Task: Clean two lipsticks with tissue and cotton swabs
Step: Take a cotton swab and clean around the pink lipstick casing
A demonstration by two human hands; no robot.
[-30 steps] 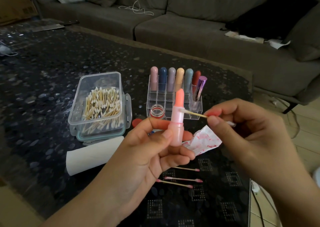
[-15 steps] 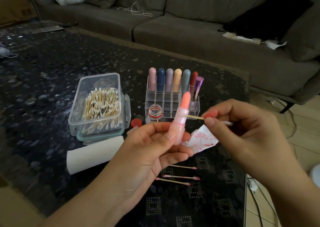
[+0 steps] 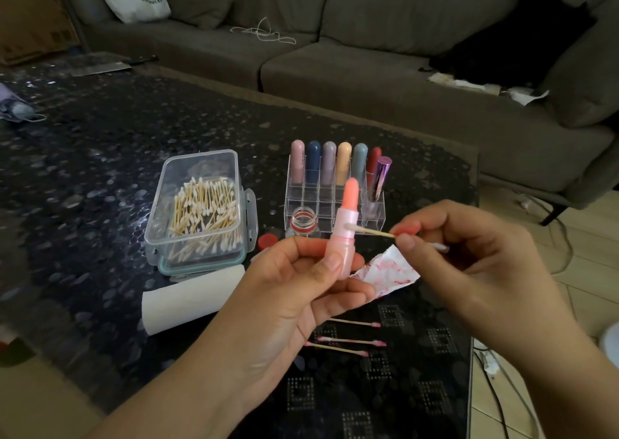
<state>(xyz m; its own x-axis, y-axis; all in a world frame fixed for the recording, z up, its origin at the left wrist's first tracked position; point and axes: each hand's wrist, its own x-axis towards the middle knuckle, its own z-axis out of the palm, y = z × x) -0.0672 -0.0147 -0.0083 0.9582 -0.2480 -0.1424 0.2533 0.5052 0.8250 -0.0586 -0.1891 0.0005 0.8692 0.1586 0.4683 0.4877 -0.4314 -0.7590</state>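
Pink lipstick (image 3: 345, 234): near upright, bullet up, gripped by left hand (image 3: 301, 291). Cotton swab (image 3: 371, 231): near horizontal, pinched by right hand (image 3: 462, 257), tip touching tube.

Single head-worn view, wide-angle, looking forward and down from the person's own position over a dark patterned table (image 3: 100, 157). Both hands sit close to the lens in the lower half; the left hand (image 3: 294, 291) and right hand (image 3: 469, 264) fill the foreground. A grey sofa (image 3: 368, 70) spans the far background. Straight edges bow toward the frame's borders.
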